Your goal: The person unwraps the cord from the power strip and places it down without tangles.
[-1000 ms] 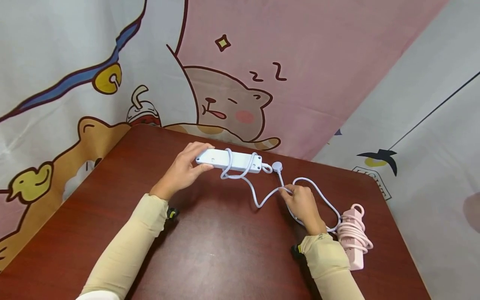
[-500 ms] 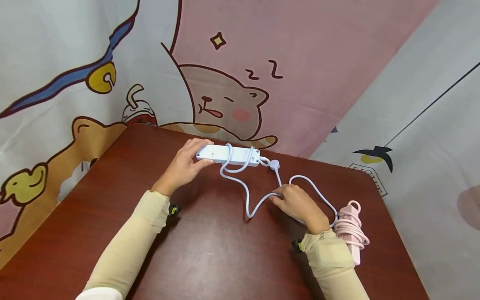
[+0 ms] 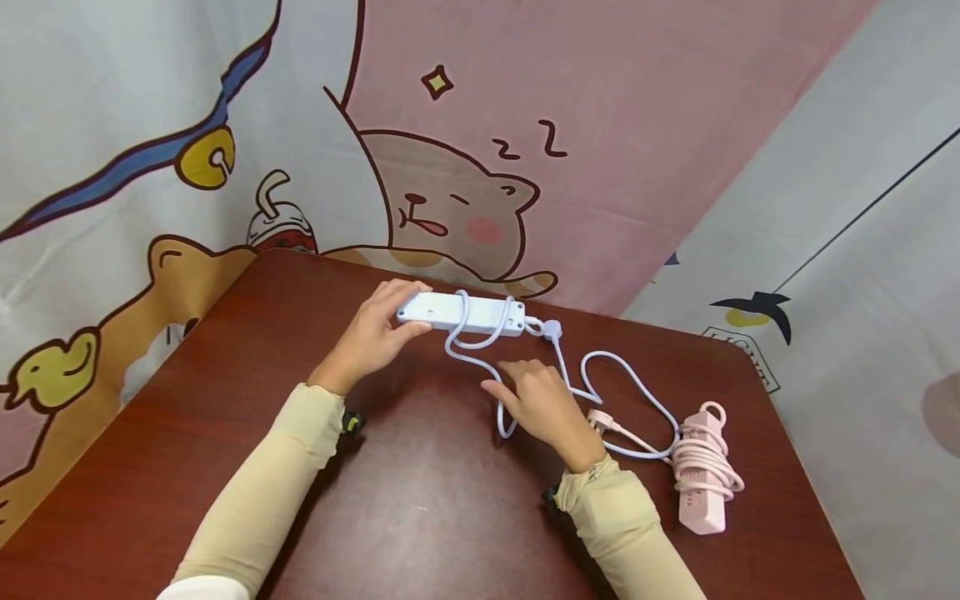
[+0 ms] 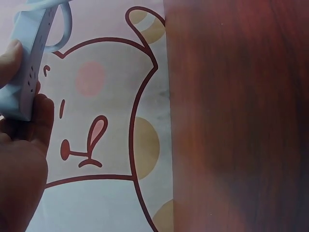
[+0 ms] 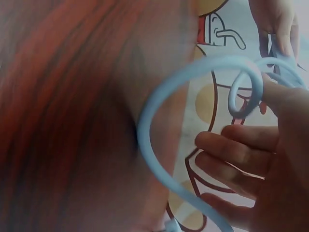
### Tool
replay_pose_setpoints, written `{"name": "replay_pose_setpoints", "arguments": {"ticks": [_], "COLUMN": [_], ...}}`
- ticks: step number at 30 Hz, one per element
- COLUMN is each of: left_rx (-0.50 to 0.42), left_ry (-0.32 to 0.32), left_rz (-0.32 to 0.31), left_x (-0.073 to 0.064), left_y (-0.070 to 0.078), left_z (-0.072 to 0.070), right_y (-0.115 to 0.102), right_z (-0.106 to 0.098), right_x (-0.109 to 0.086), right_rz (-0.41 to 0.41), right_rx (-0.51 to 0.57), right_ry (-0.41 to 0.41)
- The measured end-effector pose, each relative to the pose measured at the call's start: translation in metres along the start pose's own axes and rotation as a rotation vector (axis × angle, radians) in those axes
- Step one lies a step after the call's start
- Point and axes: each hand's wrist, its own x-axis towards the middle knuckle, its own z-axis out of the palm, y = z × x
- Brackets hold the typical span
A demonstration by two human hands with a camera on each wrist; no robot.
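Observation:
A pale blue power strip (image 3: 491,313) is held up over the far part of the table, with turns of its own cord around it. My left hand (image 3: 369,335) grips its left end, thumb on the near side; the left wrist view shows that end of the power strip (image 4: 30,67) between thumb and fingers. Slack cord (image 3: 480,360) hangs from it in a loop. Beside that loop my right hand (image 3: 542,404) has its fingers extended. In the right wrist view the cord (image 5: 159,101) curves past the loosely spread fingers. The cord's round plug (image 3: 552,330) is near the strip's right end.
A pink power strip (image 3: 702,510), wrapped in its own cord, lies on the right of the dark red table (image 3: 420,517). Its pink plug (image 3: 600,419) lies inside a loop of the blue cord. A printed curtain (image 3: 615,167) stands behind the table.
My right hand has let go of the cord and moved left to the hanging loop, uncovering the pink plug. The left hand keeps its grip on the blue power strip, almost in place.

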Motion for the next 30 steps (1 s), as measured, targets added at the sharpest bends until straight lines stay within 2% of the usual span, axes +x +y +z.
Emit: {"name": "replay_pose_setpoints", "arguments": {"ticks": [3, 6, 14, 21, 27, 30], "left_rx": [0.012, 0.016, 0.019, 0.019, 0.025, 0.024], "left_ry": [0.002, 0.001, 0.011, 0.006, 0.006, 0.004], "left_rz": [0.003, 0.007, 0.020, 0.016, 0.014, 0.018], "left_x": [0.000, -0.001, -0.001, -0.003, -0.005, -0.005], "left_y": [0.000, -0.001, -0.003, -0.003, -0.003, -0.003], "left_z": [0.000, 0.001, 0.002, 0.002, 0.002, 0.003], "right_y": [-0.005, -0.010, -0.016, -0.029, -0.035, -0.037], "right_z": [0.003, 0.006, 0.013, 0.006, -0.001, -0.007], "right_x": [0.001, 0.002, -0.001, -0.007, -0.010, -0.011], "right_rz": [0.056, 0.071, 0.054, 0.190, 0.087, 0.071], "right_rx": [0.088, 0.160, 0.196, 0.422, 0.275, 0.269], "right_ry": [-0.018, -0.007, 0.067, 0.012, 0.183, 0.233]}}
